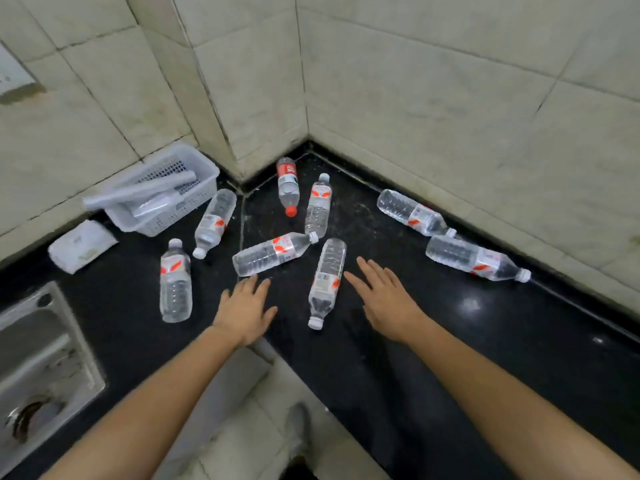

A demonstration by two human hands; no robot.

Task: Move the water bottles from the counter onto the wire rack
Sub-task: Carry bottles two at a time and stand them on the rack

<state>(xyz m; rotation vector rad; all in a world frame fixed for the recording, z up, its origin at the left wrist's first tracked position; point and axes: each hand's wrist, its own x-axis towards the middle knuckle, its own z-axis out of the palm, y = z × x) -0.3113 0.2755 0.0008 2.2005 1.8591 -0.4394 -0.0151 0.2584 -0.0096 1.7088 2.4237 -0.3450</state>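
Several clear water bottles lie on their sides on the black corner counter [450, 323]. One white-capped bottle [325, 282] lies between my two hands, cap toward me. Another bottle [273, 252] lies crosswise just beyond my left hand [244, 310], which hovers flat with fingers spread and holds nothing. My right hand [384, 299] is likewise flat and empty, just right of the middle bottle. A red-capped bottle [288, 187] lies near the wall corner. Two bottles [414, 213] [476, 258] rest along the right wall. No wire rack is in view.
A white perforated plastic basket [194, 194] holding rolled sheets stands at the back left. A white packet [81, 245] lies beside it. A steel sink [38, 368] fills the left edge. Tiled walls enclose the counter's corner; pale floor shows below its inner edge.
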